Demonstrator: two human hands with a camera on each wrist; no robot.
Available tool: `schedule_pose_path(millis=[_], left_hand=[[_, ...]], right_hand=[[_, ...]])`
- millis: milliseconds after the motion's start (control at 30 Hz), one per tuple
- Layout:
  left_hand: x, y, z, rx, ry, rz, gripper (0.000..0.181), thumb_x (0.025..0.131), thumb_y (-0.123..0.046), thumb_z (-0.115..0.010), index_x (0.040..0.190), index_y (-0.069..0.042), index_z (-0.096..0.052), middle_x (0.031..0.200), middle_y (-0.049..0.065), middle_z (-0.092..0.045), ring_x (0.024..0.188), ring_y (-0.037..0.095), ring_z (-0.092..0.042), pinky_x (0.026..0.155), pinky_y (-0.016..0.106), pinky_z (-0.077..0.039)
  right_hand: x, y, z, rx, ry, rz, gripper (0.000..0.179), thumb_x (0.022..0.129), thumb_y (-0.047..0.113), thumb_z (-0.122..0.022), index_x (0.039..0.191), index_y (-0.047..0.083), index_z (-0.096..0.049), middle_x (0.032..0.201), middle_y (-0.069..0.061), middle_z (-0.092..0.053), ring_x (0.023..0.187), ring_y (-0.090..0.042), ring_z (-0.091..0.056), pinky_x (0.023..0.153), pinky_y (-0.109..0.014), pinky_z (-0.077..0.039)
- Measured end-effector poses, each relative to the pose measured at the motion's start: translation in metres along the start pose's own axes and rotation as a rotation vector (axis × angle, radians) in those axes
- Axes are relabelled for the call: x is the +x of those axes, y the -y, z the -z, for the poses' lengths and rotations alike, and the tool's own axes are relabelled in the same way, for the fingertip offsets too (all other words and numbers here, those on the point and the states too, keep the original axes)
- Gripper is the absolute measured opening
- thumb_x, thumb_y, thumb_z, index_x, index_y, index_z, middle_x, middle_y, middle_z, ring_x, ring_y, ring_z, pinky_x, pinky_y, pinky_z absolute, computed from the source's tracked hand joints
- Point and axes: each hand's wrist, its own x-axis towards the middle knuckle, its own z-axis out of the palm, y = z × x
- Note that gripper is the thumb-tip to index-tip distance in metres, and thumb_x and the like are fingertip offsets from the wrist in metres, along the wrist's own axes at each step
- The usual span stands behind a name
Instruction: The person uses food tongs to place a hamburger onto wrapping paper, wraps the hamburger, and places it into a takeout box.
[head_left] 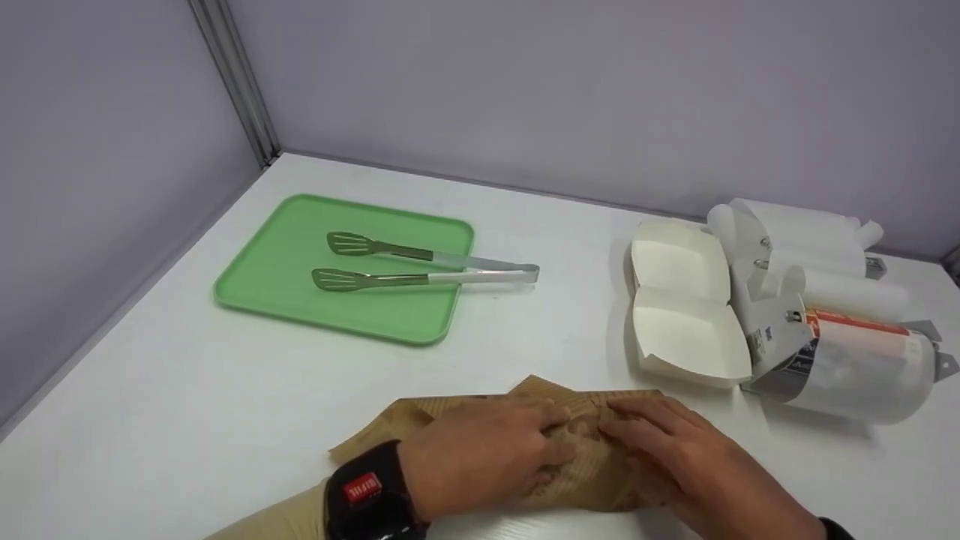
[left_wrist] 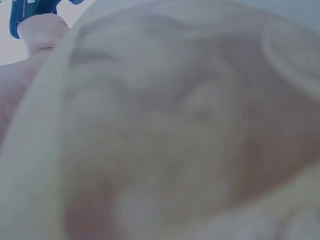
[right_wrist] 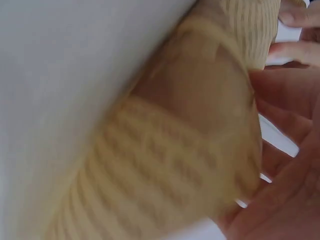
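A brown sheet of ribbed, printed wrapping paper (head_left: 585, 465) lies folded and crumpled at the table's front. My left hand (head_left: 480, 450) reaches across it from the left, fingers bent against the paper. From the other side my right hand (head_left: 690, 457) holds the bundle, its fingertips on the top fold. In the right wrist view, several fingers line the side of the paper (right_wrist: 150, 170), and its printed lines are blurred. Pale, blurred paper (left_wrist: 160, 125) fills most of the left wrist view. What the paper may enclose is hidden.
A green tray (head_left: 337, 319) stands at the back left, with metal tongs (head_left: 484, 277) lying across its right edge. An open white takeaway box (head_left: 694, 334) sits at the right. Beside it a rack holds rolls of white film or bags (head_left: 862, 367).
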Motion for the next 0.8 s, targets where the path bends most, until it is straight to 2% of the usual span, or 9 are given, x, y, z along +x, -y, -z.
schedule_pose_path(millis=[133, 200, 333, 400, 567, 700, 800], left_hand=[[0.000, 0.001, 0.000, -0.011, -0.010, -0.012, 0.025, 0.098, -0.025, -0.065, 0.121, -0.033, -0.072, 0.143, 0.000, -0.061, 0.121, 0.014, -0.065, 0.094, 0.031, -0.058], [0.000, 0.001, -0.001, -0.018, -0.019, -0.020, 0.026, 0.099, -0.029, -0.065, 0.124, -0.032, -0.070, 0.145, 0.000, -0.060, 0.121, 0.013, -0.065, 0.093, 0.031, -0.058], [-0.001, 0.002, -0.001, -0.040, -0.019, -0.027, 0.032, 0.099, -0.041, -0.064, 0.129, -0.031, -0.066, 0.148, 0.000, -0.057, 0.124, 0.012, -0.063, 0.094, 0.030, -0.057], [-0.001, 0.003, -0.002, -0.042, -0.022, -0.027, 0.034, 0.097, -0.045, -0.065, 0.127, -0.031, -0.066, 0.147, 0.000, -0.058, 0.123, 0.013, -0.064, 0.094, 0.030, -0.057], [-0.001, 0.003, -0.002, -0.029, -0.028, -0.025, 0.031, 0.095, -0.045, -0.067, 0.123, -0.031, -0.069, 0.142, -0.002, -0.061, 0.117, 0.012, -0.066, 0.091, 0.029, -0.058], [0.000, 0.004, -0.002, -0.007, -0.023, -0.041, 0.031, 0.096, -0.043, -0.066, 0.124, -0.032, -0.071, 0.142, -0.003, -0.061, 0.120, 0.010, -0.065, 0.096, 0.027, -0.056], [0.001, 0.005, -0.001, 0.000, -0.020, -0.056, 0.030, 0.097, -0.042, -0.066, 0.124, -0.032, -0.071, 0.141, -0.003, -0.062, 0.121, 0.010, -0.064, 0.098, 0.026, -0.054]], right_hand=[[-0.006, -0.005, 0.005, -0.023, 0.062, -0.061, 0.067, 0.078, 0.006, -0.084, 0.135, 0.033, -0.061, 0.142, 0.010, -0.055, 0.126, -0.015, -0.056, 0.092, -0.036, -0.057], [-0.007, -0.007, 0.006, -0.026, 0.068, -0.064, 0.066, 0.076, 0.007, -0.086, 0.132, 0.032, -0.062, 0.139, 0.012, -0.056, 0.123, -0.014, -0.056, 0.090, -0.036, -0.057], [-0.009, -0.009, 0.007, -0.010, 0.068, -0.074, 0.063, 0.074, 0.012, -0.088, 0.127, 0.031, -0.061, 0.124, 0.017, -0.058, 0.109, -0.003, -0.056, 0.082, -0.026, -0.056], [-0.009, -0.010, 0.008, 0.094, 0.111, -0.112, 0.055, 0.081, 0.014, -0.084, 0.126, 0.031, -0.058, 0.115, 0.018, -0.060, 0.100, 0.000, -0.056, 0.077, -0.024, -0.054], [-0.007, -0.019, 0.012, 0.424, 0.236, -0.191, 0.046, 0.097, 0.010, -0.067, 0.135, 0.027, -0.048, 0.095, 0.015, -0.066, 0.085, 0.001, -0.061, 0.069, -0.022, -0.051], [-0.009, -0.029, 0.015, 0.556, 0.290, -0.210, 0.050, 0.099, 0.010, -0.063, 0.144, 0.023, -0.043, 0.091, 0.010, -0.069, 0.083, 0.000, -0.063, 0.066, -0.022, -0.051], [-0.011, -0.033, 0.017, 0.622, 0.298, -0.219, 0.050, 0.101, 0.013, -0.059, 0.147, 0.021, -0.042, 0.089, 0.008, -0.068, 0.081, -0.002, -0.062, 0.065, -0.023, -0.050]])
